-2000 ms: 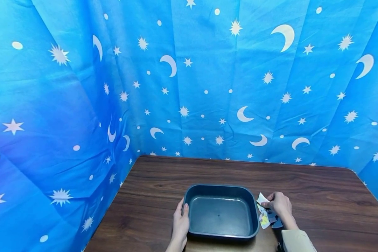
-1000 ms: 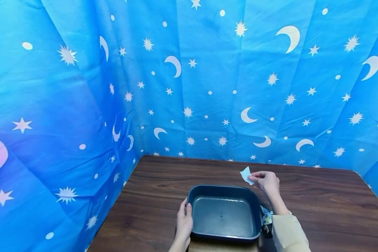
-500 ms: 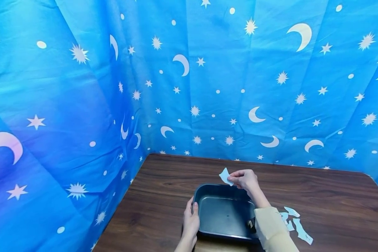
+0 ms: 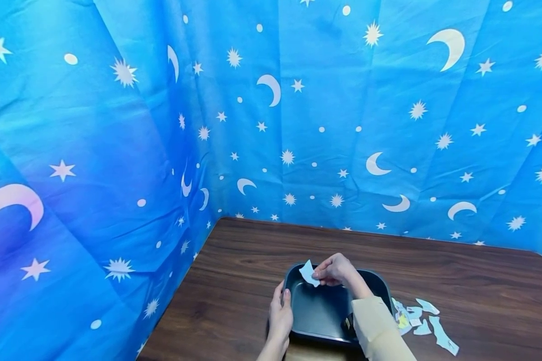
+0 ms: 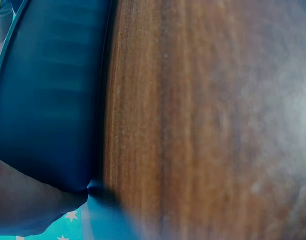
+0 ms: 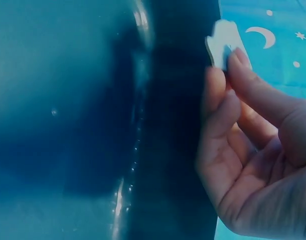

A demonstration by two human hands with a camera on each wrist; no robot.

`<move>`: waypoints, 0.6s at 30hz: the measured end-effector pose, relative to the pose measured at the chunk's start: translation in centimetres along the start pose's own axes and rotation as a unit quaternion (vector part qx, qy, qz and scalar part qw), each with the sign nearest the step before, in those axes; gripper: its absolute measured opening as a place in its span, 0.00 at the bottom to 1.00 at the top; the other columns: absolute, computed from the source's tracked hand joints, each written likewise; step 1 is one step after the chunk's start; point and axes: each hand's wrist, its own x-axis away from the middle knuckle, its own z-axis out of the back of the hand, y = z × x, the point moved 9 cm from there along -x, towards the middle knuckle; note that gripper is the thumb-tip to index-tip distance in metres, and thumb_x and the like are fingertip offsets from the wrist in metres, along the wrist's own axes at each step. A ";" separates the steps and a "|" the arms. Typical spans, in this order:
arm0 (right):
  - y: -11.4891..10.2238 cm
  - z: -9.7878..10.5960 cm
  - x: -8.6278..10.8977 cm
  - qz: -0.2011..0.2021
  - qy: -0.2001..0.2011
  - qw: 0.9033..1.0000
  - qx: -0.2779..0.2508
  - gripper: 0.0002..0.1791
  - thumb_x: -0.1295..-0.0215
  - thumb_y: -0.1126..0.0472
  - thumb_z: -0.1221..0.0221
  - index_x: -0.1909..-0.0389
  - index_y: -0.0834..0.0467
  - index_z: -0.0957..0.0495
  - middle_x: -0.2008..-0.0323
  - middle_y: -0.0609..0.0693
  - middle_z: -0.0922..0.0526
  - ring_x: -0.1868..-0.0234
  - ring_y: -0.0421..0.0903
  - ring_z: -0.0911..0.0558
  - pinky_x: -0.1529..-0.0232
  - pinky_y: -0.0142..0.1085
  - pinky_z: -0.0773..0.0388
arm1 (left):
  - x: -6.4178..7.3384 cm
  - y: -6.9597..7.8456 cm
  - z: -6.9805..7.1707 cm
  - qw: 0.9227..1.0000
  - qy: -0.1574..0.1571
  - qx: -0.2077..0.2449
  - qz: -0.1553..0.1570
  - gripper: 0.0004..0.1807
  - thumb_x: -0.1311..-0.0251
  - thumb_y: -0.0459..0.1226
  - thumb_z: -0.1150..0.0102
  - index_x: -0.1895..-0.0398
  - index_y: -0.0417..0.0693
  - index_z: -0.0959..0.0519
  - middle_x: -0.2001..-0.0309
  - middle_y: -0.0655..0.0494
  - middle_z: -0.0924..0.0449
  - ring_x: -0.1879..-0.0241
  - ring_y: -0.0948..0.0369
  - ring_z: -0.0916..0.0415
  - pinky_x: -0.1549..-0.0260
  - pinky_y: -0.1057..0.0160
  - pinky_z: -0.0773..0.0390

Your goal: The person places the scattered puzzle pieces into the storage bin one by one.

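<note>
My right hand [image 4: 336, 269] pinches a small flat white shard [image 4: 309, 274] with jagged edges, between thumb and fingertips. It is over the far side of a dark blue-grey rectangular basin [image 4: 383, 283]. The right wrist view shows the shard [image 6: 225, 42] close up, its thin edge visible. At the basin's left side my left hand [image 4: 280, 321] grips the wall, thumb at the rim. Only part of that hand [image 5: 28, 200] shows at the basin's corner in the left wrist view. My right sleeve covers the basin's near right part.
Several more shards [image 4: 442, 337] lie on the wooden table [image 4: 235, 260] to the right of the basin. One patterned shard [image 4: 403, 321] has yellow on it. A blue curtain [image 4: 325, 100] with moons and stars hangs behind and left of the table.
The right hand has picked a shard from beside the basin, lifted it, and carried it left over the basin's far side. The left hand keeps its grip; the view has turned slightly right-to-left.
</note>
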 end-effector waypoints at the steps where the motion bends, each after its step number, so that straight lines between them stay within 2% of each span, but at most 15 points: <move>1: 0.1 -0.3 -0.1 -0.001 -0.012 1.000 0.004 0.04 0.50 0.68 0.34 0.75 0.66 0.17 0.85 0.52 0.20 0.86 0.41 0.23 0.82 0.31 0.26 | 0.0 0.0 0.0 1.000 0.000 -0.001 0.001 0.21 0.29 0.37 0.63 0.36 0.38 0.39 0.37 0.35 0.39 0.38 0.40 0.42 0.41 0.42 0.42; 4: 0.3 -1.1 -0.1 -0.001 -0.041 0.999 0.022 0.03 0.49 0.70 0.35 0.77 0.67 0.17 0.85 0.52 0.20 0.86 0.40 0.24 0.82 0.30 0.28 | 0.0 0.0 -0.1 1.000 0.000 -0.006 0.004 0.21 0.29 0.37 0.63 0.36 0.39 0.38 0.37 0.36 0.38 0.38 0.41 0.41 0.41 0.42 0.41; 8: 0.3 -1.5 0.0 0.012 -0.055 0.995 0.080 0.03 0.49 0.72 0.36 0.79 0.66 0.17 0.83 0.52 0.19 0.84 0.42 0.24 0.80 0.32 0.25 | -0.1 -0.2 -0.3 1.000 -0.002 -0.008 0.011 0.21 0.29 0.38 0.63 0.36 0.40 0.38 0.37 0.37 0.37 0.38 0.41 0.41 0.41 0.42 0.41; 14: 0.1 -2.2 0.1 0.041 -0.047 0.981 0.186 0.05 0.53 0.70 0.32 0.83 0.63 0.17 0.84 0.50 0.19 0.83 0.42 0.21 0.79 0.35 0.21 | -0.1 -0.5 -0.3 1.000 -0.003 -0.012 0.016 0.21 0.29 0.38 0.63 0.36 0.42 0.38 0.36 0.37 0.39 0.37 0.41 0.43 0.41 0.42 0.43; 18: -0.1 -2.8 0.0 0.058 -0.036 0.973 0.220 0.08 0.54 0.69 0.31 0.86 0.61 0.19 0.86 0.49 0.20 0.85 0.42 0.21 0.81 0.33 0.22 | -0.1 -0.4 -0.1 1.000 -0.004 -0.009 0.014 0.21 0.29 0.38 0.63 0.35 0.41 0.39 0.36 0.37 0.40 0.37 0.41 0.44 0.41 0.42 0.43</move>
